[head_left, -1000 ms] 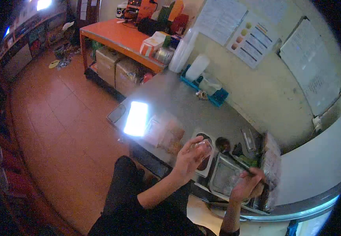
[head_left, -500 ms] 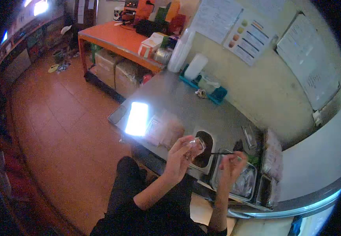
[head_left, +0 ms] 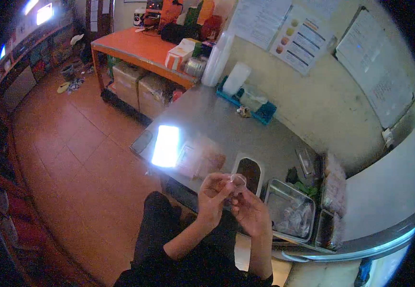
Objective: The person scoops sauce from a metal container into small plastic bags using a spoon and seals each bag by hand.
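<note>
Both hands meet in front of the counter's near edge at a small clear plastic bag [head_left: 237, 181]. My left hand [head_left: 212, 197] is closed on its left side, thumb and fingers pinching it. From the right, my right hand [head_left: 252, 213] grips its lower part with curled fingers. What the bag holds is hard to make out. Just beyond the hands sits a metal pan [head_left: 261, 165] with a dark brown filling. On its right, a metal tray [head_left: 270, 192] contains crumpled clear plastic bags [head_left: 297, 216]. A flat stack of pinkish clear plastic [head_left: 202, 158] lies to the left.
A brightly glowing screen [head_left: 166, 146] lies on the steel counter [head_left: 193, 112]. Green leaves [head_left: 308, 189] and a narrow container [head_left: 326, 230] are at the right. A teal basket [head_left: 265, 114] stands by the wall. The orange table [head_left: 136, 48] is farther back.
My right hand has come left from above the tray to the bag; the dark, thin utensil it held no longer shows. My left hand has shifted slightly down and left with the bag.
</note>
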Tool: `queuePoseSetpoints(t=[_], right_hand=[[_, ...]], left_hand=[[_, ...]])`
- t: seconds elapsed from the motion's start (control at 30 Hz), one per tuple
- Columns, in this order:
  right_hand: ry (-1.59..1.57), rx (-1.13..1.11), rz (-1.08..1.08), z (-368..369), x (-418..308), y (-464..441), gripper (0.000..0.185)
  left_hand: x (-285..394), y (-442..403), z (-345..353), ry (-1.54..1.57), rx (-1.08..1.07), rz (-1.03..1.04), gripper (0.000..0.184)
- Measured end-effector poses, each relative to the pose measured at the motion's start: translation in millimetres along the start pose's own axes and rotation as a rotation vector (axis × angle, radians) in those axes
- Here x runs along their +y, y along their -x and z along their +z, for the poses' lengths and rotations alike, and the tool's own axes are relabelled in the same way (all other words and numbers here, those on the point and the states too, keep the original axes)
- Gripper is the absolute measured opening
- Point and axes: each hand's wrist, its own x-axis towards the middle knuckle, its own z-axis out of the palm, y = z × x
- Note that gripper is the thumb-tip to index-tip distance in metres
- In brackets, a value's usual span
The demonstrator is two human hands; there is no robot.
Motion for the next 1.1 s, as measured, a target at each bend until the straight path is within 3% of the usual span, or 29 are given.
queuePoseSetpoints(t=[0.13, 0.2, 0.23, 0.3, 0.33, 0.4, 0.43, 0.5, 0.63, 0.83, 0.87, 0.93, 0.97, 1.0, 1.03, 1.1], right_hand=[[-0.129, 0.014, 0.026, 11.6, -0.7, -4.5, 0.021], [-0.109, 0.0, -0.002, 8.6, 1.4, -6.9, 0.02], [-0.088, -0.016, -0.034, 6.0, 2.6, -9.0, 0.019], [-0.071, -0.037, -0.059, -4.6, 7.1, -14.0, 0.018], [-0.052, -0.057, -0.088, -5.5, 8.4, -15.1, 0.016], [0.046, -0.013, -0.107, -1.5, 8.9, -14.7, 0.014], [0.144, 0.033, -0.128, 1.8, 9.4, -14.6, 0.013], [0.176, 0.092, -0.13, 5.9, 11.9, -15.6, 0.013], [0.213, 0.149, -0.122, 12.0, 15.6, -18.3, 0.014], [0.245, 0.066, -0.054, -0.8, 14.1, -25.1, 0.013], [0.242, 0.069, -0.053, -0.2, 14.8, -25.1, 0.013], [0.544, 0.238, -0.072, 5.2, 17.9, -23.9, 0.009], [0.538, 0.243, -0.071, 2.1, 24.1, -25.6, 0.009], [0.821, 0.331, -0.286, -3.3, 31.9, -31.7, 0.009], [1.108, 0.413, -0.511, -1.7, 34.6, -36.8, 0.008], [1.136, 0.352, -0.619, 17.1, 28.2, -32.1, 0.009]], left_hand=[[-2.0, -2.9, -7.7, -0.173, 0.079, 0.145, 0.023], [3.2, -1.4, -12.5, -0.771, 0.163, 0.435, 0.019], [8.5, -0.2, -13.5, -0.772, 0.166, 0.436, 0.019], [21.2, 4.1, -11.2, -1.139, 0.097, 0.563, 0.015], [23.6, 6.0, -9.6, -1.14, 0.098, 0.565, 0.015], [26.5, 9.1, -8.3, -0.925, 0.036, 0.218, 0.014], [27.3, 9.4, -10.1, -0.926, 0.037, 0.218, 0.014], [29.5, 9.0, -14.5, -0.122, 0.05, -0.213, 0.018], [35.5, 9.6, -13.8, -0.212, -0.021, -0.218, 0.017], [39.5, 9.7, -10.7, -0.306, 0.074, -0.255, 0.014], [38.2, 8.8, -14.3, -0.422, 0.123, -0.172, 0.012], [39.8, 8.8, -16.1, -0.542, 0.172, -0.097, 0.011], [43.3, 6.8, -14.3, -0.749, 0.23, -0.005, 0.009], [46.9, 4.5, -12.7, -0.955, 0.281, 0.093, 0.007], [50.4, 2.1, -11.3, -0.955, 0.275, 0.096, 0.007], [56.2, 5.1, -10.9, -1.276, 0.159, 0.601, 0.006]])
